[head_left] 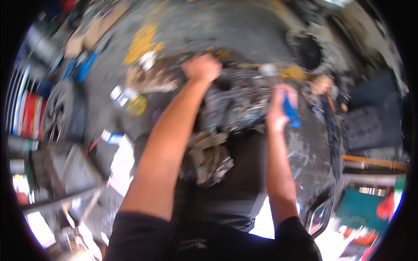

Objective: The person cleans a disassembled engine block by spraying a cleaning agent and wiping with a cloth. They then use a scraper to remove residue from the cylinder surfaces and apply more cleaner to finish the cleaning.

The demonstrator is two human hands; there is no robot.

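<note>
You have room over the grey floor between the bottle and the tyre; the bulky metallic part blocks the space between your left hand and right hand.

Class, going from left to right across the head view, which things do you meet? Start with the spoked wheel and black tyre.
Spoked wheel with a black rubber tyre, clear-and-yellow bottle with a white cap, bare left hand, bare right hand gripping a blurred blue object, flat teal panel.

The left forearm slants forward, its left hand apparently curled, though blurred; the right forearm reaches straighter, right hand in a folded grip.
</note>
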